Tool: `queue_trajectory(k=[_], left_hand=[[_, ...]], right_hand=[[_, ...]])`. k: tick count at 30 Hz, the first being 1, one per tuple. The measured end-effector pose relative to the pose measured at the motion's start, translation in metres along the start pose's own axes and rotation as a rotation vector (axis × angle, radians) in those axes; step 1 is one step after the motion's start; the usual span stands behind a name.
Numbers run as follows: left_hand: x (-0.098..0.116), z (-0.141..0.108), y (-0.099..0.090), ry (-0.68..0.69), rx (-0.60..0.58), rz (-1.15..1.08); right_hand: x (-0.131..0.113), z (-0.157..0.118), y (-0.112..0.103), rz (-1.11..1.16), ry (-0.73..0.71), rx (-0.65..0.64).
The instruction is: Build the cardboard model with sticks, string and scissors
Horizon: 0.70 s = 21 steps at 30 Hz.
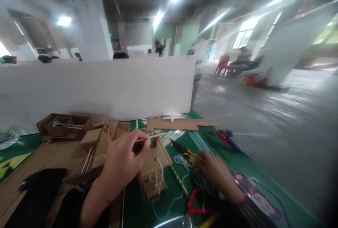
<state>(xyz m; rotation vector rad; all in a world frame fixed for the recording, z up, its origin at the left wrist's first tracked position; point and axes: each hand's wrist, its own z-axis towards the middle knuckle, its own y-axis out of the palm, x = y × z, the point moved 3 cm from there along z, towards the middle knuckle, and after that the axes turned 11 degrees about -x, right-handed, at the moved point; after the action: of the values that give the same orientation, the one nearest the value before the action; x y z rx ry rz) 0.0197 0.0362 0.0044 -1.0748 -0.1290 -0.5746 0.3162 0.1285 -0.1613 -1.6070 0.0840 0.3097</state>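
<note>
My left hand (129, 157) is closed in a pinch on a thin wooden stick (157, 136), which points to the right above a small cardboard model (154, 170). White string (160, 173) threads through a hole in the model's top and hangs down its front. To the right, my right hand (215, 168) has its fingers curled over the yellow handles of pliers (192, 155) with dark jaws. The pliers lie low over the green tabletop, beside a tangle of white string (182, 161). Some of my right fingertips are blurred.
At left a cardboard structure (102, 140) and an open cardboard box (63, 129) stand on a cardboard sheet. Near me are a red-handled tool (194, 203) and a purple power strip (260, 199). A white partition (118, 87) rises behind the table. Flat cardboard (174, 124) lies along it.
</note>
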Motion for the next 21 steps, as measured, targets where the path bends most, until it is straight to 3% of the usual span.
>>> queue_trajectory(k=[9, 15, 21], left_hand=[[-0.001, -0.002, -0.001, 0.0, 0.027, 0.035], [0.001, -0.002, -0.001, -0.018, 0.013, 0.029], [-0.002, -0.002, 0.001, -0.02, 0.011, -0.019]], right_hand=[[-0.002, 0.003, 0.005, -0.003, -0.023, 0.028], [-0.006, -0.003, -0.002, 0.157, -0.014, 0.193], [-0.009, -0.015, -0.014, 0.536, -0.078, 0.435]])
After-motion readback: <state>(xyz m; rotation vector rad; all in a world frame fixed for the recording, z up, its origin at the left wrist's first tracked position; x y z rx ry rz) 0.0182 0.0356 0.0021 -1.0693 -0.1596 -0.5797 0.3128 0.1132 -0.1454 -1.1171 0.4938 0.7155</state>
